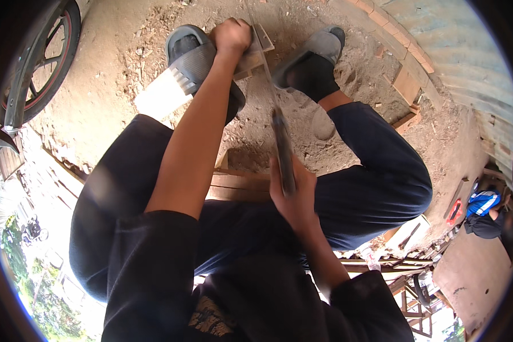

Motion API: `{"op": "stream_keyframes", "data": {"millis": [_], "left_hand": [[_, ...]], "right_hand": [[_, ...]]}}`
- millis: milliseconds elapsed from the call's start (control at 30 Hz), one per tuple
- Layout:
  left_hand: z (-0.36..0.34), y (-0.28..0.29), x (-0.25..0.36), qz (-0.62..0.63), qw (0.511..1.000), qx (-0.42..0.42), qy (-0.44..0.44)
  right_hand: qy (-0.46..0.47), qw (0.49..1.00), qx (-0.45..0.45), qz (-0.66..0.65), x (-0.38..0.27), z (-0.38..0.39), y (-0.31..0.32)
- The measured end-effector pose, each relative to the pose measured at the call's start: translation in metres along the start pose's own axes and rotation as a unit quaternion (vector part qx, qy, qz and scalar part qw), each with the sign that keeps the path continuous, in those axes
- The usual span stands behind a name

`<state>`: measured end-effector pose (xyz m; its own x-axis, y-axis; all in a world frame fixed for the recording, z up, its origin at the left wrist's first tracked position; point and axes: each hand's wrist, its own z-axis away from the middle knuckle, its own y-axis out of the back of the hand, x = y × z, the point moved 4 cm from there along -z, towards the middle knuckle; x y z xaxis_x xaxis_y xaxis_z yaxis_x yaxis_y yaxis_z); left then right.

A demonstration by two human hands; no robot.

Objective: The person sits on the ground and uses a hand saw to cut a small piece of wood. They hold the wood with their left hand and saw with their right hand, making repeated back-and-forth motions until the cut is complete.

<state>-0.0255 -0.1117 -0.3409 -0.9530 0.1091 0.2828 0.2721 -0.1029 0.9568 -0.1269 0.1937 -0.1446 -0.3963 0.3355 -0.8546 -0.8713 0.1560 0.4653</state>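
A handsaw [283,151] with a dark handle is gripped in my right hand [296,194], between my knees. Its thin blade runs away from me and lies across a small piece of wood [249,61] near the ground. My left hand [232,35], fingers curled, holds that wood down just left of the blade; its fingertips are partly hidden. Beside this hand, my left foot in a grey slide sandal [196,65] rests by a pale board [161,97]. My right foot, in another grey sandal [316,48], is planted right of the blade.
A wheel with a black tyre [62,62] stands at the far left. Bricks [402,37] line the foot of a corrugated metal wall [467,51] on the right. Wood offcuts [407,85] lie on the dirt floor. A person in blue and black [484,208] is at the right edge.
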Motion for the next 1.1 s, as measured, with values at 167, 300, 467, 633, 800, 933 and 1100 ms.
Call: {"op": "stream_keyframes", "data": {"millis": [167, 300, 467, 633, 800, 933, 1100], "left_hand": [[0.002, 0.008, 0.01, 0.064, 0.997, -0.001, 0.05], [0.008, 0.014, 0.013, 0.027, 0.998, 0.028, 0.046], [-0.003, 0.002, 0.003, 0.022, 0.999, 0.007, 0.04], [0.001, 0.022, 0.021, 0.024, 0.999, 0.011, 0.038], [0.001, 0.014, 0.009, 0.032, 0.999, 0.007, 0.042], [-0.002, 0.02, 0.016, 0.063, 0.996, 0.034, 0.06], [0.007, 0.015, 0.013, 0.036, 0.998, 0.004, 0.043]], "right_hand": [[-0.006, 1.0, 0.003, -0.017, -0.001, -0.018, 0.003], [0.026, 0.999, 0.031, -0.014, 0.018, 0.018, -0.002], [-0.02, 0.999, -0.002, -0.033, 0.009, -0.045, -0.024], [0.078, 0.994, 0.069, 0.016, 0.034, 0.001, -0.017], [0.013, 0.999, 0.018, -0.029, 0.004, -0.057, -0.024], [0.085, 0.994, 0.068, 0.017, 0.032, 0.001, -0.013], [-0.001, 1.0, 0.006, -0.014, 0.001, -0.051, -0.025]]}}
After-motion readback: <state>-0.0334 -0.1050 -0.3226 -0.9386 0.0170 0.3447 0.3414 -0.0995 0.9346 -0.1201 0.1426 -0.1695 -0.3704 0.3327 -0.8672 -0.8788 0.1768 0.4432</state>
